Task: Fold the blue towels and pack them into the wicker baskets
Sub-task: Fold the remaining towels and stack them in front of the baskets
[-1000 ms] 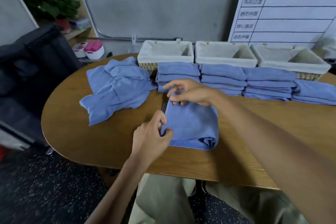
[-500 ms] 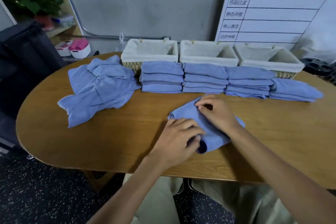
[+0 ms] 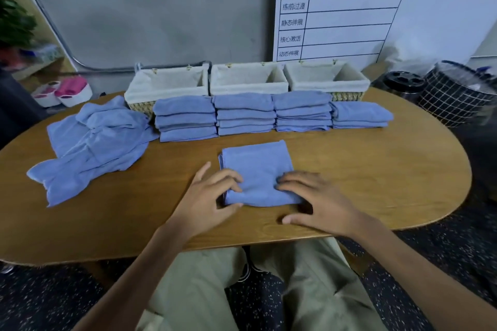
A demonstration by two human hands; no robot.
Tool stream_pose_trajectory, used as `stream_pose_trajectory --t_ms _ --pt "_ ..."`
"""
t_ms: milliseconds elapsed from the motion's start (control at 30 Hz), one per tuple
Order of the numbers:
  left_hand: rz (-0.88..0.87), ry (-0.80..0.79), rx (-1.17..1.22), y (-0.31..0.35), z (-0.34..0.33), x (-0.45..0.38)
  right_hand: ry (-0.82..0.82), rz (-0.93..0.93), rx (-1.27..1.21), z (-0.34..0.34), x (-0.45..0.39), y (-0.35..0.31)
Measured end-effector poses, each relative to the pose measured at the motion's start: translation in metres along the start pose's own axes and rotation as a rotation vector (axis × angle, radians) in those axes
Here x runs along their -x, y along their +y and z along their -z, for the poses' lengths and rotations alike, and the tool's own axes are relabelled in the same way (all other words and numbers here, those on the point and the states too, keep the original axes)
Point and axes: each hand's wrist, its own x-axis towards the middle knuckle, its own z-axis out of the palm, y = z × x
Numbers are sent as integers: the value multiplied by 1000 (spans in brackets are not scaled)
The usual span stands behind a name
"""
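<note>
Left hand (image 3: pixel 208 196) and right hand (image 3: pixel 320 200) flat (fingers spread)

Terry towel (image 3: pixel 258 166), wood tbl (image 3: pixel 376 169)

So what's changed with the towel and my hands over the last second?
The towel in front got its last fold and now lies flat as a neat rectangle. The left hand let go of its pinch; both it and the right hand press the near edge. Stacks, loose pile and baskets unchanged.
</note>
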Motion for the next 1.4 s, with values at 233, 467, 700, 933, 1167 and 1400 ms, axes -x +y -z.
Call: stream_pose_trajectory --t_ms 233,467,700,933,1167,1400 --pt "224 104 295 14 5 -9 145 -179 -267 8 -13 -5" --pt "442 329 186 -1 -7 -53 165 -427 -392 0 -84 7" --pt "505 307 -59 -20 -17 -47 25 -439 -141 -15 -105 31" --pt "547 398 -81 -9 -9 -43 51 -472 -193 -11 -99 29" --pt "670 250 -30 21 0 -26 145 -612 -141 -6 -77 9" --pt "727 181 646 26 -13 -53 69 -661 -314 2 -46 -32"
